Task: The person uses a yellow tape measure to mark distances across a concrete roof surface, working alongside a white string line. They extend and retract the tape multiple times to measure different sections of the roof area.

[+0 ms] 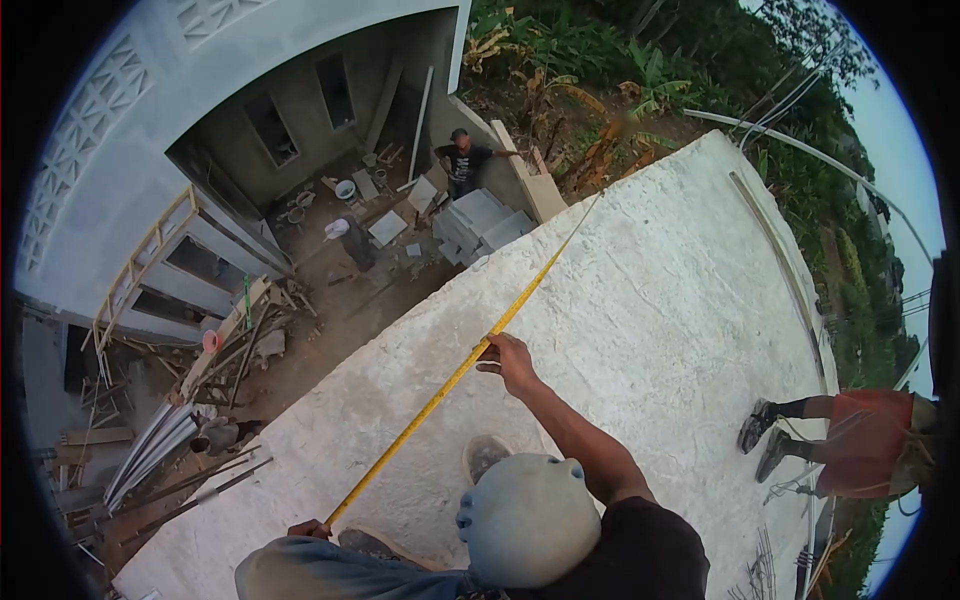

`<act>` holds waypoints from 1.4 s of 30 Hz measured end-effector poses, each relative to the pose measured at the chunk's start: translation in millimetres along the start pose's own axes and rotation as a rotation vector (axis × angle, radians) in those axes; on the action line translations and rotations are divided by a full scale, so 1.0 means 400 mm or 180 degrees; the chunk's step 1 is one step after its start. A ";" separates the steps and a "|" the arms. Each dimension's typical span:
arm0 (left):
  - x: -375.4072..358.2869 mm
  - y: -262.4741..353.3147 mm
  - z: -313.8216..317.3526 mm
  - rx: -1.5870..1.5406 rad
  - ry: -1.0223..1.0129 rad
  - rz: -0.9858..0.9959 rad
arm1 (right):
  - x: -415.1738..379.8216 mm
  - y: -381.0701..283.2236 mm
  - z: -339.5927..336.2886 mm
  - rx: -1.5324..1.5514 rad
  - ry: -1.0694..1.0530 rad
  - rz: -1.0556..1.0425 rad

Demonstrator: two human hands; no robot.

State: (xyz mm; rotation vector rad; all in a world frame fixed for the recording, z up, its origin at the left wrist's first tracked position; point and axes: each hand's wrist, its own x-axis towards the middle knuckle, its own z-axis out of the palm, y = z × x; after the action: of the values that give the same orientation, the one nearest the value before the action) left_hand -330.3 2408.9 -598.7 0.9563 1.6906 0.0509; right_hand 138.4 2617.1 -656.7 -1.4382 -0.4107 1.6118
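Note:
A yellow tape measure is stretched slantwise over a rough, whitish concrete slab, its far end near the slab's edge. Partway along the blade, my right hand has its thumb and fingers closed at the tape, the bare forearm reaching up from a dark sleeve. Low in the view, my left hand grips the near end of the tape beside a denim-clad leg. Much of that hand is hidden by the leg. Two shoes stand on the slab below me, and a rounded grey shape covers part of my body.
The slab's left edge drops to a work yard with a person in a dark shirt, another bent person, stacked grey blocks and pipes. On the right stands a person in red shorts. A long strip lies near the far edge.

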 end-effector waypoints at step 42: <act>0.167 0.151 0.102 0.0104 -0.1350 0.0277 | 0.143 -0.276 -0.457 0.0544 0.1855 -0.1213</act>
State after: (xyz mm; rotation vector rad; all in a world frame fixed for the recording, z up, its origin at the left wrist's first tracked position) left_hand -265.1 2472.5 -636.9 0.9859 1.2630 -0.1154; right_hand 354.4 2664.0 -657.8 -1.5103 -0.1831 0.8532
